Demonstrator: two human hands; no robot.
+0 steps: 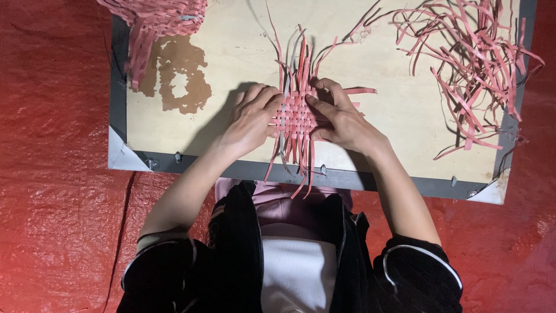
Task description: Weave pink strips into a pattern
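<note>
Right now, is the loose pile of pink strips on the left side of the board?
No: the loose pile of pink strips lies at the board's right end, while the woven patch sits under both hands mid-board.

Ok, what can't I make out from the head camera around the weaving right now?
- Woven mat: both side edges are covered by the left hand and right hand.
- Woven piece at top left: cut off by the picture's top edge.
- Loose strips: too tangled to count.

Head view, straight down, near board [231, 35]
</note>
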